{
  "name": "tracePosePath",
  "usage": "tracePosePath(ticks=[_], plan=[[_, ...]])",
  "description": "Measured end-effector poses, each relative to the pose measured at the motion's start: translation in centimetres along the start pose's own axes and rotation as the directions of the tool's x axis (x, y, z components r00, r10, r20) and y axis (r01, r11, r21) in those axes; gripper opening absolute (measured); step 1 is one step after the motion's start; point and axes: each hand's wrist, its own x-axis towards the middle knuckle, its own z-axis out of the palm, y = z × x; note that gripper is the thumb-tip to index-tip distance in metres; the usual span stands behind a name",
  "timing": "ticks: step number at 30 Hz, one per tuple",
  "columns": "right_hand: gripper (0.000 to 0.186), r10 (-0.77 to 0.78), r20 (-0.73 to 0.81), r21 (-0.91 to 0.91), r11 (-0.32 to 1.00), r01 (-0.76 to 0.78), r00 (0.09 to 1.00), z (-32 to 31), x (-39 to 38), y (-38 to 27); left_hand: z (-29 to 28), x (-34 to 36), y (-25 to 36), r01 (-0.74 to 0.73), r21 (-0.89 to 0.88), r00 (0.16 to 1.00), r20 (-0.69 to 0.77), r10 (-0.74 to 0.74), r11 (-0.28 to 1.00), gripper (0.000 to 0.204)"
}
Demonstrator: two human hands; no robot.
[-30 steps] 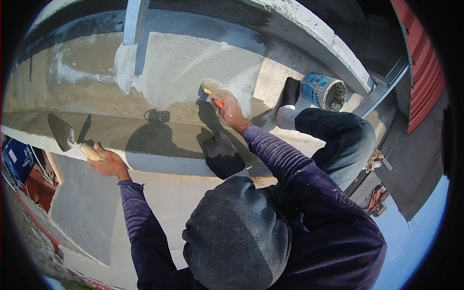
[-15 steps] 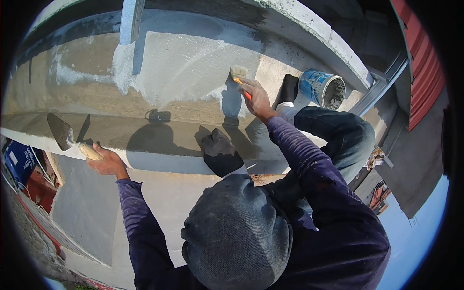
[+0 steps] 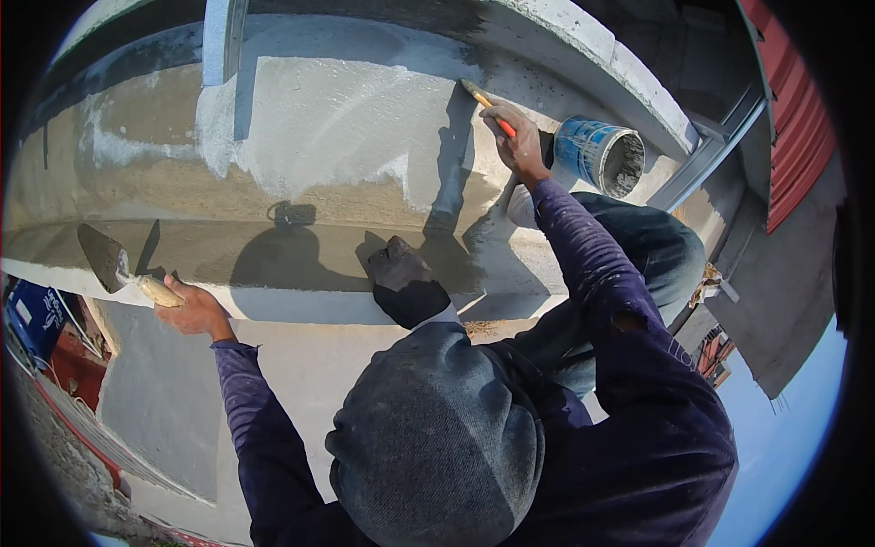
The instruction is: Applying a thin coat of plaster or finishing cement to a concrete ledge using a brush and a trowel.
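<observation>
My left hand [image 3: 187,310] grips the wooden handle [image 3: 160,291] of a trowel, whose triangular blade [image 3: 102,255] is over the damp concrete ledge. In my right hand [image 3: 519,146] is a paintbrush [image 3: 483,98] with a yellow-and-red handle, its bristles at the upper right of a wet grey coated patch [image 3: 346,118]; whether they touch it is unclear. A blue bucket [image 3: 579,144] with grey paste inside lies just right of my right hand. My dark-covered foot [image 3: 401,283] rests on the ledge between my hands.
A pale post [image 3: 220,36] stands at the upper left. A curved concrete rim [image 3: 583,46] runs along the top, with a metal rail [image 3: 711,155] and red corrugated sheet [image 3: 793,109] at right. My bent jeans-clad leg [image 3: 656,255] is below the bucket; blue objects [image 3: 36,319] sit at far left.
My right hand and the brush have moved up and to the right across the coated patch. My left hand still holds the trowel in nearly the same place.
</observation>
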Motion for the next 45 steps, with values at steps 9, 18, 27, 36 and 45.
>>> tracePosePath(ticks=[9,18,27,36,45], plan=[[0.024,-0.08,0.735,0.262,0.949,-0.174,0.673,0.3,-8.1,-2.9,-0.2,-0.1,0.3,0.016,0.01,1.0,0.003,-0.016,1.0,0.064],[0.023,-0.091,-0.074,0.023,0.995,0.093,0.993,5.4,3.0,-5.1,0.0,-0.3,0.6,0.059,-0.007,0.998,-0.02,-0.059,0.998,0.056],[0.015,-0.252,0.419,0.379,0.921,0.085,0.872,14.7,-2.3,-18.0,-0.5,-0.1,0.3,0.057,-0.08,0.998,-0.015,-0.059,0.995,0.055],[0.031,-0.104,0.368,0.354,0.935,-0.036,0.924,19.9,1.2,-18.6,0.5,-0.3,-0.5,0.011,-0.036,1.0,0.004,-0.011,0.999,0.059],[0.014,0.561,-0.333,0.338,0.821,-0.46,0.757,3.9,-1.0,0.2,1.0,0.1,-1.5,-0.013,-0.003,0.999,-0.032,0.013,1.0,0.063]])
